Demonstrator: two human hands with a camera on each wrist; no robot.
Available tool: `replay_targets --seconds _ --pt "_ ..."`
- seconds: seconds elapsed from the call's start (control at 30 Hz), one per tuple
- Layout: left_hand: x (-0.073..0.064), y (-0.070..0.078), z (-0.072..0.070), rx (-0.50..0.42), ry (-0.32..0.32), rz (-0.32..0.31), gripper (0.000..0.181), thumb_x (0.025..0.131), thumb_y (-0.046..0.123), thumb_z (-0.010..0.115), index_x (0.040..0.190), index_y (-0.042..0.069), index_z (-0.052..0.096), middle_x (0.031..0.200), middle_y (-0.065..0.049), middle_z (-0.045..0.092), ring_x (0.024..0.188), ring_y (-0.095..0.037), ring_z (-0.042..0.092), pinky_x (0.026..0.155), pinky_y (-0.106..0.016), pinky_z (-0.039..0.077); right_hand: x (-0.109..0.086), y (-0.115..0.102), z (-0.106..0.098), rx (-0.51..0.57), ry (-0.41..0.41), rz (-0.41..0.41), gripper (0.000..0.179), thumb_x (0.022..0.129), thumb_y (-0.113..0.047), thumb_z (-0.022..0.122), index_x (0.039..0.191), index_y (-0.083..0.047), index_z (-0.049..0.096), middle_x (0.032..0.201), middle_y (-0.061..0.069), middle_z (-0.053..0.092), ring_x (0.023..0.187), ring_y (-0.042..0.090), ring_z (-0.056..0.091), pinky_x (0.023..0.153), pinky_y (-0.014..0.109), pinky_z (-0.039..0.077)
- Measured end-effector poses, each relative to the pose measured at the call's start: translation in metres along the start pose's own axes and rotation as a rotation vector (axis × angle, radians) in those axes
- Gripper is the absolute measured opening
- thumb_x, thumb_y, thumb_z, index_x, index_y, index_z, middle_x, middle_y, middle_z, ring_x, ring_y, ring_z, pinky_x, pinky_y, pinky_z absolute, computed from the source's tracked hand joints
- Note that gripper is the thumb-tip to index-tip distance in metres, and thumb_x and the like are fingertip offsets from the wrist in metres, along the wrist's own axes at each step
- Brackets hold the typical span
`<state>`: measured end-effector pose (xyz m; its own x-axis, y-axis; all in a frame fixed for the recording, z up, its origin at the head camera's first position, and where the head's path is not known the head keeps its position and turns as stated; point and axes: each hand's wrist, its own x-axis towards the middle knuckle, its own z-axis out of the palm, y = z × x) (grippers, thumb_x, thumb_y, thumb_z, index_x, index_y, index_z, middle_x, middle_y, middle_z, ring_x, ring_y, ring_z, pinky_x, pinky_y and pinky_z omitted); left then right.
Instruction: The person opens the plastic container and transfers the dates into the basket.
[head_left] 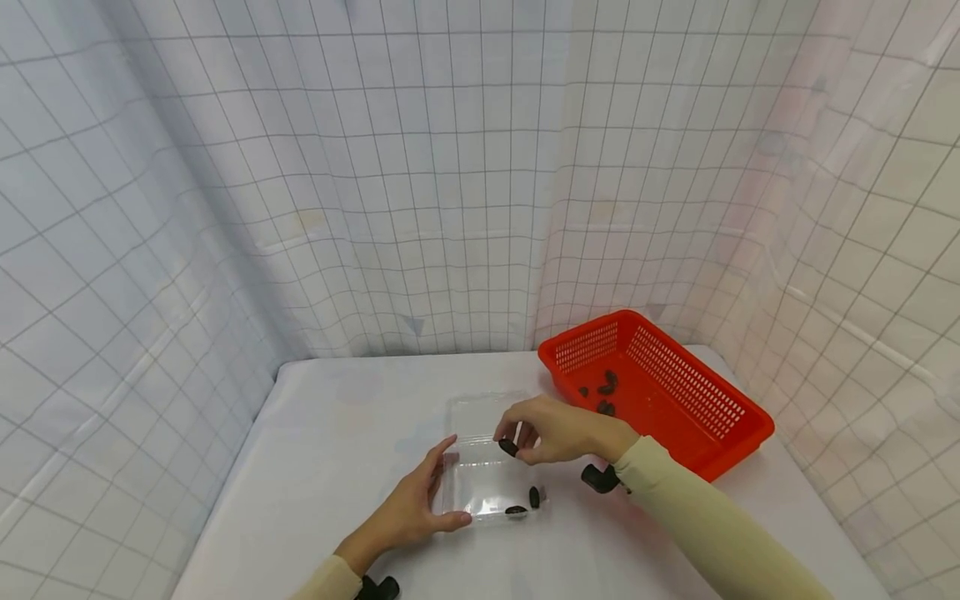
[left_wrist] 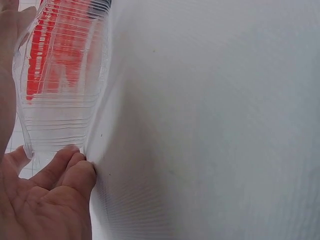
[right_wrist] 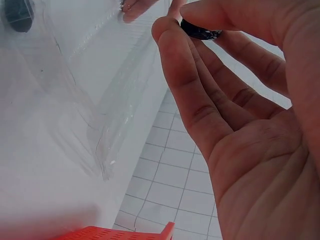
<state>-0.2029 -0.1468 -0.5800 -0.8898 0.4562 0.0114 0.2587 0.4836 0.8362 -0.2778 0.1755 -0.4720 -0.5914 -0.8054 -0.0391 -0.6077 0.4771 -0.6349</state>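
My right hand (head_left: 558,429) pinches a small dark oval piece (head_left: 508,447) between thumb and fingertips, above a clear plastic box (head_left: 480,479). Close up in the right wrist view, the piece (right_wrist: 202,31) looks black and shiny; its exact kind cannot be told. The box stands on the table with its clear lid (head_left: 480,408) folded back, away from me. Two similar dark pieces lie in the box, one at the front (head_left: 516,510) and one near its right side (head_left: 534,497). My left hand (head_left: 411,504) grips the box's left side, thumb at the front corner and fingers farther back.
A red plastic basket (head_left: 693,392) with perforated walls stands at the right, behind my right forearm. Several dark pieces (head_left: 609,383) lie at its left end. White gridded curtains (head_left: 420,208) surround the white-covered table (head_left: 337,417) at the back and sides.
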Motion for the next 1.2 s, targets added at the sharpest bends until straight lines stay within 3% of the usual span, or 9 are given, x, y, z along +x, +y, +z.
replay_targets --seconds 1.2 --pt "0.000 -0.001 -0.001 0.027 -0.018 -0.015 0.126 0.093 0.043 0.100 0.186 0.013 0.021 0.185 -0.036 0.036 0.170 -0.057 0.044 0.135 -0.064 0.043 -0.035 0.007 -0.037 -0.022 0.147 0.002 0.033 0.104 -0.003 0.083 0.133 -0.018 0.082 0.119 -0.005 0.084 0.100 0.003 0.081 0.094 0.023 0.072"
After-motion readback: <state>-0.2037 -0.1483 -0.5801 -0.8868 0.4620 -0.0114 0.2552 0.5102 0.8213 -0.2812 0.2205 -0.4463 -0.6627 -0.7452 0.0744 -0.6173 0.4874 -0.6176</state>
